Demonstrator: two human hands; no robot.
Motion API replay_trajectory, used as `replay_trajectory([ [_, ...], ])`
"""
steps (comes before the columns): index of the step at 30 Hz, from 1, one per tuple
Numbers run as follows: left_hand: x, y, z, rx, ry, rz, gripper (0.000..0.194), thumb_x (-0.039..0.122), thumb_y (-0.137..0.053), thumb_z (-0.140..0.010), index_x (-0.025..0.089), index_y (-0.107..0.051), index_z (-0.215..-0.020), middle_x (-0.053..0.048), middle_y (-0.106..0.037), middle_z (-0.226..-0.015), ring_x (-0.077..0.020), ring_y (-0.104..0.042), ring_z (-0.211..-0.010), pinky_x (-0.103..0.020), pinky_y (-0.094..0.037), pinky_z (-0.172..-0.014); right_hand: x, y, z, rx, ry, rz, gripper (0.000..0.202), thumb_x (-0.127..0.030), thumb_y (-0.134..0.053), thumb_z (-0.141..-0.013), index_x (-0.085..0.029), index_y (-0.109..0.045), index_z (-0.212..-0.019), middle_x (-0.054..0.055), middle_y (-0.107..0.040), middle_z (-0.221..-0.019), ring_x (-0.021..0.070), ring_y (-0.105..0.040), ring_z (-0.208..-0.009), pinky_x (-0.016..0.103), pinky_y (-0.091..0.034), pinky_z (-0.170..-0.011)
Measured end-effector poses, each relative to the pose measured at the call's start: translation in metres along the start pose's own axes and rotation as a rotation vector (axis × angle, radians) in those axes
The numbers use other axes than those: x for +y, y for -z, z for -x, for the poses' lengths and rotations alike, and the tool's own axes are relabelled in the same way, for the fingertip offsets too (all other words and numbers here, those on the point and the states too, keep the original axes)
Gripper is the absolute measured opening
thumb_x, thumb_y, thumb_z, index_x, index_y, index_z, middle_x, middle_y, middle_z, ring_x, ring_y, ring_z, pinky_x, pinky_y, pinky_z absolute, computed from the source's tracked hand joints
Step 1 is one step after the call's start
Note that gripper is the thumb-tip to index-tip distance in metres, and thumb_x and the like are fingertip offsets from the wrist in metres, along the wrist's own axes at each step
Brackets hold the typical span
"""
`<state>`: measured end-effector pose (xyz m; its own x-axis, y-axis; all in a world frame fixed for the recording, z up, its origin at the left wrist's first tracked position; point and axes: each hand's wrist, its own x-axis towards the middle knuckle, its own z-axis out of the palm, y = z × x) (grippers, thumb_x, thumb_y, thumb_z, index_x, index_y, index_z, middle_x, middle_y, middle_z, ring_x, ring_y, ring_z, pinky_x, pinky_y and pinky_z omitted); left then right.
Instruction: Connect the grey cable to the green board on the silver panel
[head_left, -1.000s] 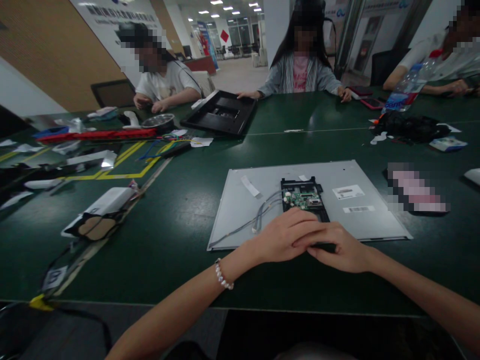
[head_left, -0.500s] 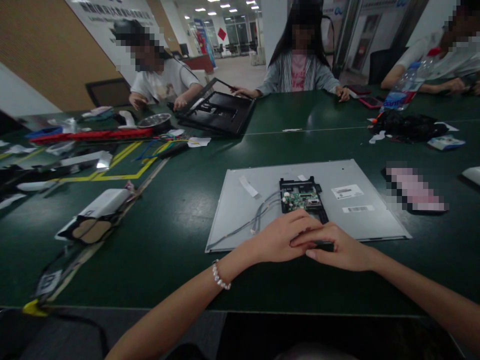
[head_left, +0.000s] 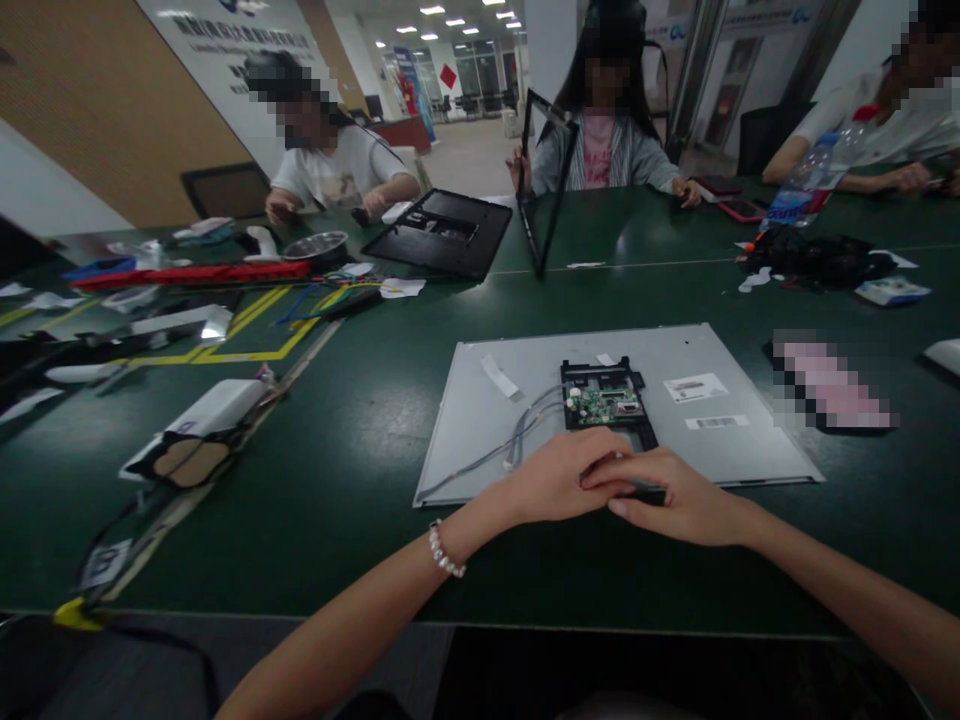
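Note:
My left hand (head_left: 559, 480) and my right hand (head_left: 679, 500) rest against each other over the near edge of a flat grey display panel (head_left: 502, 432). The right fingers lie across the left ones, its thumb held apart. The left hand is loosely open, its fingertips partly hidden. Neither hand visibly grips anything. Just beyond my fingers, a black plastic bracket (head_left: 645, 374) holds a green circuit board (head_left: 596, 403) on the panel. Grey cables (head_left: 525, 428) run from it to the left. My hands cover the bracket's near end.
Across the table, a person's hand (head_left: 519, 170) holds a black frame (head_left: 531, 225) upright. A black back cover (head_left: 442, 232) lies beside it. Right of the panel is a pink phone (head_left: 832, 385); a bottle (head_left: 806, 180) stands farther back. A white pack (head_left: 206, 425) and cords lie left.
The person across has lifted the black frame off the back cover, swinging it upright and to the right. My hands have stayed nearly still; the view has shifted slightly.

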<state>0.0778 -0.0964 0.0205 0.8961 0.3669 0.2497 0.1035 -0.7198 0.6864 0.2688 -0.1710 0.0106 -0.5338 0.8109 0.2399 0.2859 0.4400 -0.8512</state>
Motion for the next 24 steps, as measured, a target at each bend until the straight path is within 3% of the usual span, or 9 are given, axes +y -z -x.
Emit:
replay_trajectory([
  [9, 0.0009, 0.0011, 0.0006, 0.021, 0.005, 0.044, 0.024, 0.026, -0.061, -0.089, 0.016, -0.059, -0.111, -0.006, -0.067, -0.096, -0.0153, -0.062, -0.084, -0.026, -0.046, -0.074, -0.0017, -0.0012, -0.0026, 0.04, 0.009, 0.005, 0.032, -0.019, -0.061, -0.09, -0.023, -0.069, -0.12, 0.006, -0.075, -0.113, 0.018, -0.07, -0.102, 0.033, -0.056, -0.089],
  [16, -0.0038, 0.0016, 0.0048, -0.017, 0.11, 0.069, 0.018, 0.029, -0.068, -0.084, 0.017, -0.056, -0.09, 0.002, -0.059, -0.076, -0.0107, -0.053, -0.065, -0.021, -0.039, -0.06, -0.0039, -0.0037, -0.0039, 0.028, -0.054, 0.006, 0.031, -0.019, -0.06, -0.089, -0.025, -0.071, -0.118, 0.004, -0.076, -0.109, 0.0193, -0.071, -0.1, 0.033, -0.057, -0.088],
  [21, -0.0051, -0.0007, 0.0069, -0.029, 0.136, 0.039, 0.023, 0.027, -0.068, -0.084, 0.017, -0.057, -0.102, 0.002, -0.061, -0.079, -0.0104, -0.054, -0.066, -0.021, -0.04, -0.06, -0.0011, -0.007, -0.0014, 0.036, -0.059, 0.078, 0.03, -0.021, -0.059, -0.091, -0.026, -0.071, -0.118, 0.005, -0.075, -0.11, 0.0205, -0.071, -0.1, 0.036, -0.056, -0.09],
  [24, -0.0056, -0.0003, 0.0049, -0.016, 0.128, -0.056, 0.021, 0.029, -0.067, -0.084, 0.018, -0.058, -0.099, 0.001, -0.062, -0.08, -0.0118, -0.057, -0.068, -0.022, -0.043, -0.062, 0.0025, -0.0035, -0.0019, 0.003, -0.052, 0.114, 0.031, -0.022, -0.059, -0.091, -0.028, -0.069, -0.12, 0.005, -0.074, -0.114, 0.0201, -0.07, -0.102, 0.036, -0.057, -0.09],
])
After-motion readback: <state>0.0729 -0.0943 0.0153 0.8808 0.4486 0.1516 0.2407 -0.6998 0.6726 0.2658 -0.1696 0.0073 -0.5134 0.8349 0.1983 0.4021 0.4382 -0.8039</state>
